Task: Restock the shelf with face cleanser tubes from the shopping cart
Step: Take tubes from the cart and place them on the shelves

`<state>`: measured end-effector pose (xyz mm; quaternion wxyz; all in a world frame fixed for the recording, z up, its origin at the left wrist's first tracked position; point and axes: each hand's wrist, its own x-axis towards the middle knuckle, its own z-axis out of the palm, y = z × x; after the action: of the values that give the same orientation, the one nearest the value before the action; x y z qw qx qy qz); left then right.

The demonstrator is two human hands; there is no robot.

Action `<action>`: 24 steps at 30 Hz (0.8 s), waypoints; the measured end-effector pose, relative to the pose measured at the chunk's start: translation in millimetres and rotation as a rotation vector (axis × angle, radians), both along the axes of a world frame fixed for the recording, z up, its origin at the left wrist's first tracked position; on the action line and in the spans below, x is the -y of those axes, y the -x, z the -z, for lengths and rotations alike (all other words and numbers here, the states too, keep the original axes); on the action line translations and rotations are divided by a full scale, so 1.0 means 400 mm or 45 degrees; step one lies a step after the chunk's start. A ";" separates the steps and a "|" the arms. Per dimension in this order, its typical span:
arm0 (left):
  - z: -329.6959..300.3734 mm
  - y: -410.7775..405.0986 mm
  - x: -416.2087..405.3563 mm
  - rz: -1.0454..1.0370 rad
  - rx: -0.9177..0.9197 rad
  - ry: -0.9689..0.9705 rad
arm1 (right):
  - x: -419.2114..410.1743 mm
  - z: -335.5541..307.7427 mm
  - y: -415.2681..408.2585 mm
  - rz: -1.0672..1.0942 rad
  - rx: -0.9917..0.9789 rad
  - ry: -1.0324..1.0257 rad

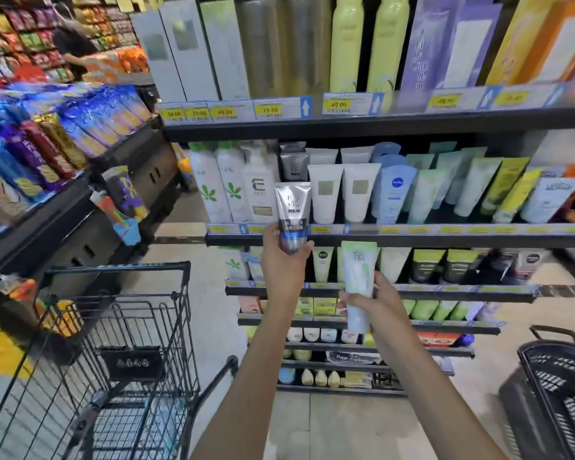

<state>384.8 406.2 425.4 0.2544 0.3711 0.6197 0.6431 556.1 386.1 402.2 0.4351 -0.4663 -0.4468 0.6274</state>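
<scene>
My left hand [281, 260] grips a silver and blue men's cleanser tube [292, 212] by its cap end, cap down, raised in front of the second shelf [412, 240]. A matching silver tube [294, 162] stands further back in that row. My right hand [375, 302] holds a white and green cleanser tube [359, 280] upright, lower down, in front of the third shelf [445, 292]. The black wire shopping cart [123, 330] stands at lower left; a pale tube shows blurred through its bottom wires.
White, blue and green tubes fill the second shelf to the right of the raised tube. Tall bottles and boxes [362, 44] line the top shelf. A black basket [561, 386] sits on the floor at right. A snack display [47, 137] is on the left; a person [73, 51] stands far back.
</scene>
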 end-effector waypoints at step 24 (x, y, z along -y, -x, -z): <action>-0.027 0.022 -0.268 -0.264 -0.314 0.035 | -0.171 0.021 -0.024 -0.039 -0.009 0.007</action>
<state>375.8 513.5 436.2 0.1136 0.3779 0.6899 0.6069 565.8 454.7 394.0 0.4256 -0.4585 -0.4506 0.6368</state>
